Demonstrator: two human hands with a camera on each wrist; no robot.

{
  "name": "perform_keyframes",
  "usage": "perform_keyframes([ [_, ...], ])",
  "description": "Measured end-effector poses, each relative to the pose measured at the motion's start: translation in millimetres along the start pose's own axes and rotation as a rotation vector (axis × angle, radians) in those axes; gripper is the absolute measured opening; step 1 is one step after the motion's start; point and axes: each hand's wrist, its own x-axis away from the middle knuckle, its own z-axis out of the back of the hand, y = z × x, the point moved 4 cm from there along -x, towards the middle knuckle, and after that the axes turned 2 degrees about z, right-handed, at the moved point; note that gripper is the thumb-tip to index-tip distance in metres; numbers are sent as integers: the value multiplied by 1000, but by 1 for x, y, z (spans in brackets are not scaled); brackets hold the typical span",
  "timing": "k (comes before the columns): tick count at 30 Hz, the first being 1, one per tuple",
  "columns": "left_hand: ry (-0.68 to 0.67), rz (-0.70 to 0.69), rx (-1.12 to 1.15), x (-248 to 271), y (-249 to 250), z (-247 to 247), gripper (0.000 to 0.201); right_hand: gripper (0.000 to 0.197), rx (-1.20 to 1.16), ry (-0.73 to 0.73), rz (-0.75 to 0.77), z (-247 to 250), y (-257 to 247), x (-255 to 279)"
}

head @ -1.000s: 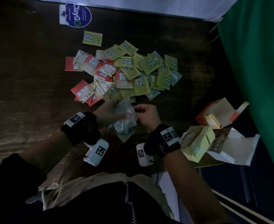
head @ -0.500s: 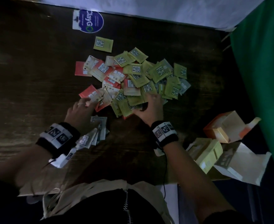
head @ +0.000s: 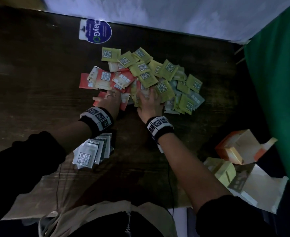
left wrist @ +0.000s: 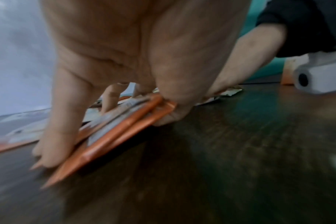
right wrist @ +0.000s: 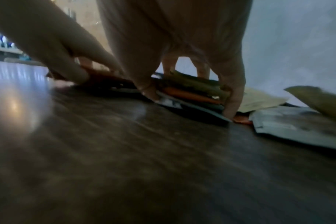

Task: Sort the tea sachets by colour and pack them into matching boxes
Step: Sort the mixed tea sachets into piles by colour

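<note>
Head view, desk: dark wood-grain desk (head: 29, 86), dimly lit; entries run left to right.
Sorted grey stack: fanned stack of grey foil tea sachets (head: 91, 151) near the front edge under the left forearm, touched by neither hand. Risk: a sleeve drawn back could sweep it apart.
Left hand: left hand (head: 110, 100) at the near left edge of the heap; fingers (left wrist: 56, 136) and thumb pinch a few flat orange-red paper sachets (left wrist: 113, 136), part lifted off the desk. Risk: grip is at the edges only, so the lower ones may slide out; a pale sachet seems caught between them, which would mix colours.
Mixed heap: loose heap of yellow-green, orange-red and grey sachets (head: 146, 77) mid-desk, overlapping.
Right hand: right hand (head: 149, 103) spread on the heap, fingers (right wrist: 234, 97) wide and straight, pressing layered sachets; holds nothing. Risk: raking here drags several colours together.
Boxes: open orange, yellow and grey cardboard boxes (head: 235, 161) at the near right corner, partly overhanging it; still apparently unfilled. Risk: a nudge could tip one off.
</note>
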Motion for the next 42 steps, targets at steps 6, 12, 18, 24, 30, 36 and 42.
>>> perform_keyframes([
  [6, 75, -45, 105, -9, -12, 22, 55, 36, -308, 247, -3, 25, 23, -9],
  [12, 195, -119, 417, -6, -30, 45, 37, 19, -991, 153, -362, 49, 68, 8],
  [18, 297, -187, 628, 24, -30, 74, 26, 46, -1415, -76, -402, 61, 73, 64],
  [24, 319, -217, 680, 52, -30, 87, 23, 40, -1316, -303, -433, 33, 57, 117],
  [30, 297, -266, 701, 69, -21, 73, 14, 34, -907, -487, -446, -11, 21, 126],
  [36, -64, -357, 903, 82, -5, 44, 21, 49, -993, -66, -279, 40, 22, 120],
  [42, -315, -457, 1005, 95, 16, 39, 17, 19, -1438, 144, -273, 65, 31, 116],
])
